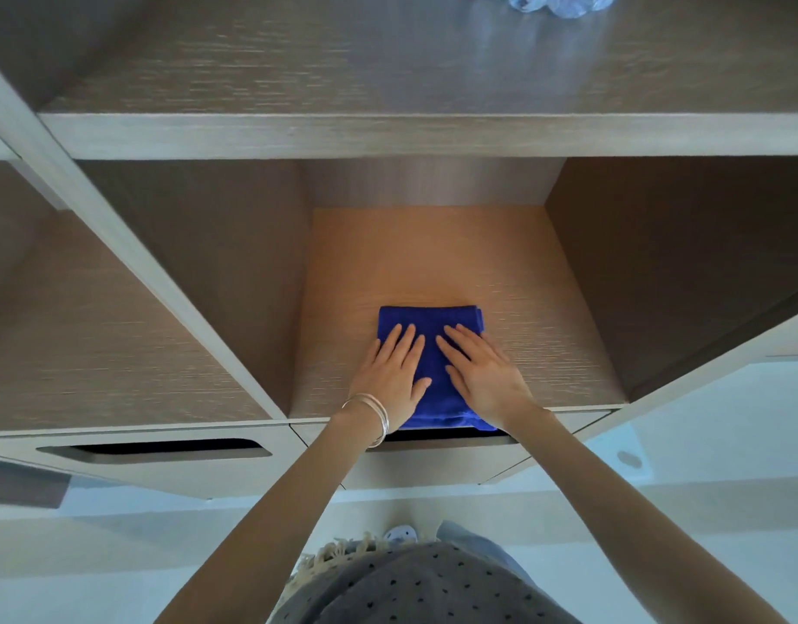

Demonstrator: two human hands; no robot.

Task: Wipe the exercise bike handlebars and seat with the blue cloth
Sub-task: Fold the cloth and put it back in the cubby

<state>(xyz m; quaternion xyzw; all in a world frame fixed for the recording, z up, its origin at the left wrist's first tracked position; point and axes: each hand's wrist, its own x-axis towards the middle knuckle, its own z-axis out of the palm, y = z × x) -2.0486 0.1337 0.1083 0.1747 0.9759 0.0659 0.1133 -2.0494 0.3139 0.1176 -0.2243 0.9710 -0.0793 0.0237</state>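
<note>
A big wood-grain shelf unit (pixel 271 137) fills most of what I see, with pale floor (pixel 703 443) showing near and to the right of it. Its wide top board (pixel 298 60) runs across the far side. Below that board the unit is split into open cubbies. The middle cubby (pixel 433 254) has a warmer, orange-toned bottom. Under the cubbies sit drawer fronts, and the left drawer (pixel 163 470) has a long dark slot for a handle.

The cloth (pixel 428 322), deep blue and folded into a neat rectangle, lies on the bottom of the middle cubby, at its near part. Its near edge reaches the front lip of the shelf.

The person stands right in front, with both arms stretched forward. The left hand (pixel 390 376) lies flat on the left half of the cloth and the right hand (pixel 487 376) on the right half. Neither grip is closed: the fingers are straight, slightly spread and pressed on the fabric, with the two thumbs pointing toward each other.

Thin silver bangles (pixel 374 414) circle the left wrist. At the far right of the top board are clear plastic bottles (pixel 563 2), mostly cut off by the frame.
</note>
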